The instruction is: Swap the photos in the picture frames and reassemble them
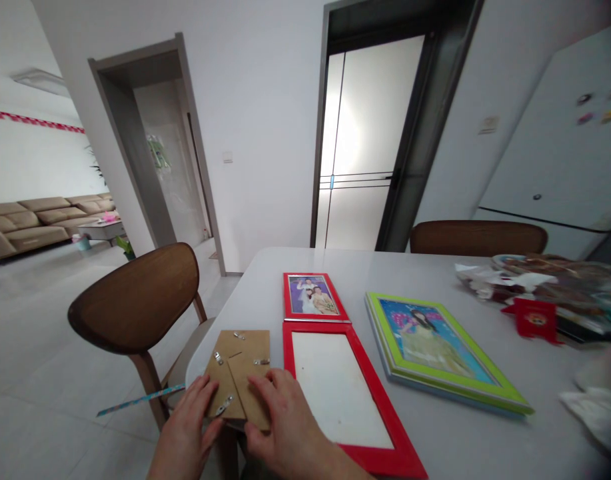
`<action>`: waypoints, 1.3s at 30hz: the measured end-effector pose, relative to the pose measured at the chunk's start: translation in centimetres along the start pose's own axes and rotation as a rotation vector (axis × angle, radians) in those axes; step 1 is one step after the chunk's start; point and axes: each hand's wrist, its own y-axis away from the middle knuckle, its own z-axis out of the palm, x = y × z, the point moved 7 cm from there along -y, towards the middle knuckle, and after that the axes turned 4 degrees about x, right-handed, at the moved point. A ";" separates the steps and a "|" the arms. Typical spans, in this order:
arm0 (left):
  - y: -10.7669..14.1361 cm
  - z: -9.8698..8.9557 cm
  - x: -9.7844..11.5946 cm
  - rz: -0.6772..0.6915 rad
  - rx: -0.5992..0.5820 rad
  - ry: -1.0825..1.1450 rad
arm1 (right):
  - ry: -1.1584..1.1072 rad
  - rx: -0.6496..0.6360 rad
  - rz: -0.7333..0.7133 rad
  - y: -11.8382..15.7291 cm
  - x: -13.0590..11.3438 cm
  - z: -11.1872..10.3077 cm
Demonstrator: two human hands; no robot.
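Observation:
A brown fibreboard frame back [230,373], with several small metal clips and a cut stand flap, lies at the table's near left corner. My left hand [188,417] grips its left edge, thumb near the lower corner. On the lower right part my right hand [290,420] is closed, fingers on top and thumb at the near edge. Just right of it lies an empty-looking red frame [368,373] around a white sheet. Above that rests a smaller red photo frame [286,297] holding a photo of people.
A green-edged photo frame [485,393] lies on the white table [345,267] to the right. Plastic bags [575,273] and a red packet [535,320] crowd the right side. Brown chairs stand at left [140,300] and far side [478,238].

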 end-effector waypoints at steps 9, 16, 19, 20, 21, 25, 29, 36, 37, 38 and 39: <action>-2.1 2.4 12.6 0.208 -0.057 0.321 | 0.161 0.030 0.136 5.5 7.5 -10.2; -2.4 5.8 15.4 0.189 -0.327 0.283 | 0.301 0.023 0.148 7.5 11.1 -10.8; -2.6 5.5 15.5 0.184 -0.389 0.259 | 0.325 0.020 0.114 7.3 11.1 -10.4; -2.7 5.4 15.5 0.177 -0.397 0.257 | 0.328 0.019 0.102 7.3 11.0 -10.2; -2.8 5.2 15.5 0.169 -0.403 0.256 | 0.331 0.018 0.090 7.2 10.8 -10.2; -2.6 5.0 15.5 0.165 -0.433 0.279 | 0.342 0.015 0.078 6.5 10.7 -10.2; -2.0 5.3 15.8 0.208 -0.500 0.342 | 0.403 0.050 0.118 4.5 11.5 -10.6; -2.2 5.3 15.7 0.140 -0.562 0.335 | 0.473 0.056 0.099 2.3 12.7 -10.0; -2.2 5.3 15.7 0.133 -0.571 0.330 | 0.466 0.051 0.090 2.4 12.6 -9.9; -2.2 5.3 15.7 0.126 -0.579 0.324 | 0.457 0.044 0.080 2.5 12.4 -9.9; -2.2 5.3 15.7 0.121 -0.585 0.321 | 0.446 0.035 0.070 2.7 12.3 -9.9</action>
